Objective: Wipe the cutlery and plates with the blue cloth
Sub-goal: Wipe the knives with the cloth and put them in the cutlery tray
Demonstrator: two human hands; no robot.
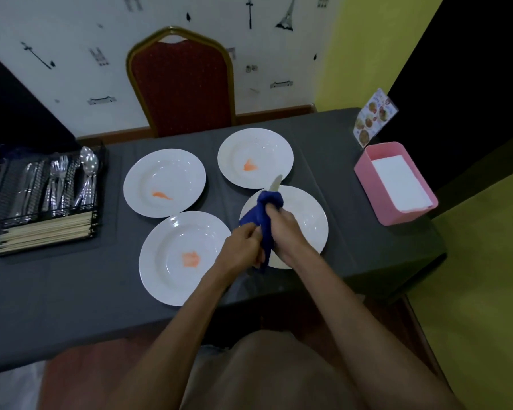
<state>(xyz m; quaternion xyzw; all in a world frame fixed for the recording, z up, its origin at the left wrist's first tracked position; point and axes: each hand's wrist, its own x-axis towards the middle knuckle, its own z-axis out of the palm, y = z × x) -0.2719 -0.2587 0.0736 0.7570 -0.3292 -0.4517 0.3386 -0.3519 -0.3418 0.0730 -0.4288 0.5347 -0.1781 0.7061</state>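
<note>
Right hand [283, 229] curls round the blue cloth [265, 202], bunching it over a knife [276, 183] so that only the rounded tip of the blade shows beyond the fabric. Left hand [243, 247] is closed on the lower end of the bundle, where the cloth's tail hangs. The handle is hidden there, so I cannot tell whether those fingers grip steel or only fabric. Both hands are held above the near right plate [311, 220], over the grey table [71, 291]. The knife's long axis runs from the left hand up and away, its tip pointing to the far side and slightly right, toward the far right plate [279, 146]. It is probably light, rigid and smooth enough to slip, so the handle is the place to hold it, with the cloth folded over the flat of the blade, not the edge. The cloth is soft and limp. The plates look like glazed china, heavier, slick and breakable, and are best steadied by the rim while the orange smears [191, 258] are wiped.
</note>
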